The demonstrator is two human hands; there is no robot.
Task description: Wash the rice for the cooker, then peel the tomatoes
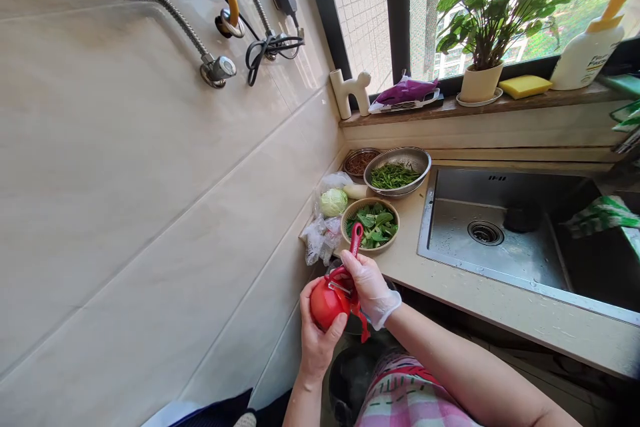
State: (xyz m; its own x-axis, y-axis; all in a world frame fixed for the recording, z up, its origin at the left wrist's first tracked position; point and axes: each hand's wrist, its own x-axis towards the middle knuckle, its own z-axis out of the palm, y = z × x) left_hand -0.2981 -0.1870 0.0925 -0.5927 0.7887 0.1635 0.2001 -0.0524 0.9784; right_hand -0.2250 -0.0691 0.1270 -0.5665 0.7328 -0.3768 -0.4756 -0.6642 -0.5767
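Observation:
My bare left hand [319, 341] is wrapped round a red tomato [326, 305], holding it in front of my body. In my right hand [371, 288], which wears a thin clear glove, is a red-handled peeler [357, 240] with its handle pointing up and away. The peeler's metal blade lies against the tomato's upper right side. A strip of tomato skin [363, 328] hangs below the blade. Just beyond my hands, leafy greens [375, 223] fill a beige bowl [346, 235]. Below the tomato is a dark container [347, 373], partly hidden by my hands.
Behind the bowl stand a metal colander [424, 177] of green stalks and a bowl of brown pieces [363, 161]. A cabbage [333, 201] and plastic bags [316, 240] lie by the tiled wall. The steel sink [453, 220] is at right. A potted plant [481, 80] stands on the sill.

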